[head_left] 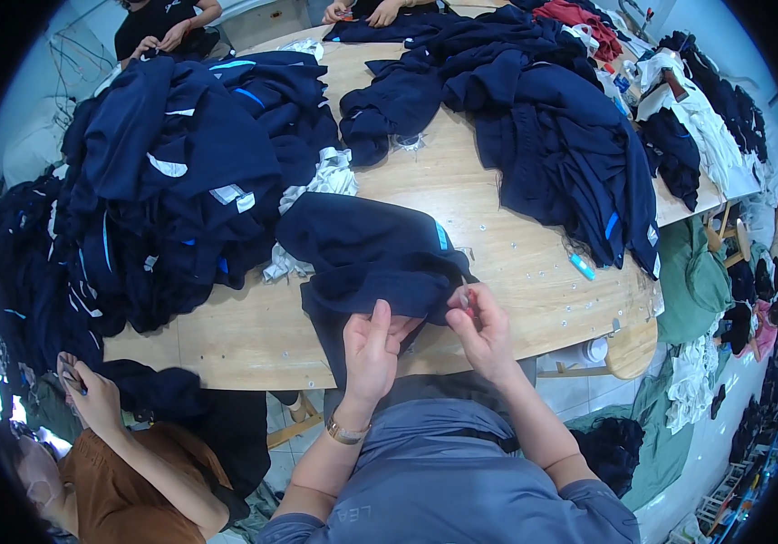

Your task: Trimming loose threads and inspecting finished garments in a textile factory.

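A navy garment (362,240) with a light-blue strip lies bunched over the table's near edge in front of me. My left hand (372,349) grips its near edge, thumb on top and fingers partly hidden by the cloth. My right hand (484,334) is closed around small thread snips (468,304), whose metal tip and a bit of red show between the fingers. The snips' tip is beside the garment's right edge; whether it touches the cloth I cannot tell.
Navy garments form a big pile (180,163) on the left and another (552,136) at the right. A turquoise cylinder (581,267) lies on the wooden table (443,181) among small scraps. A co-worker in brown (135,480) sits at my left; others work across the table.
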Demonstrator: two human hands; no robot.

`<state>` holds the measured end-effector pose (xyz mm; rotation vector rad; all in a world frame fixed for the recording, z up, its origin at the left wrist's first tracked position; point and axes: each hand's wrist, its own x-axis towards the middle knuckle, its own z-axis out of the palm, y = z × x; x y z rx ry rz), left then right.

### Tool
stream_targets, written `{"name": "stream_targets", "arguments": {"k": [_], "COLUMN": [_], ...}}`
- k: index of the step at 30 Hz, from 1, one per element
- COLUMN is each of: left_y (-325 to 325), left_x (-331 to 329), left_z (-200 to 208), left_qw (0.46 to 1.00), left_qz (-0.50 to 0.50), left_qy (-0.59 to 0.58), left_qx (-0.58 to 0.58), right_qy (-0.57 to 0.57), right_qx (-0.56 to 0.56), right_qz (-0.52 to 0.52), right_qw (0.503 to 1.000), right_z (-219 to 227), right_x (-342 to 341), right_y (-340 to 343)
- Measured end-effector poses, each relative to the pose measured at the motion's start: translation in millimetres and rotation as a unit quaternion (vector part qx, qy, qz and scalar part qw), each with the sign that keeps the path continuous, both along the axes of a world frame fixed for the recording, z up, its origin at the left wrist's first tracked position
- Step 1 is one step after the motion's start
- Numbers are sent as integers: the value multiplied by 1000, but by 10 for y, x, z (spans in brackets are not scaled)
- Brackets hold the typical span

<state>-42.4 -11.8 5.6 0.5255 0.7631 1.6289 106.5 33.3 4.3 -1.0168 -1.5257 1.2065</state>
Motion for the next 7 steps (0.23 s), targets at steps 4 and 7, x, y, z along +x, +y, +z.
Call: {"name": "stream_targets", "arguments": {"k": [4, 7], "left_y": [-42, -88], "left_x": [-10, 1], "left_z": [-100, -248], "left_qw": [999, 998], "left_qz": [-14, -15], "left_qy": [-17, -28], "left_qx": [39, 52], "right_qy": [-43, -64], "right_qx": [133, 124], "right_qz": [14, 78], "right_qw": [990, 987], "right_z": [124, -7], "right_x": [-177, -217], "right_y": [-12, -18]}}
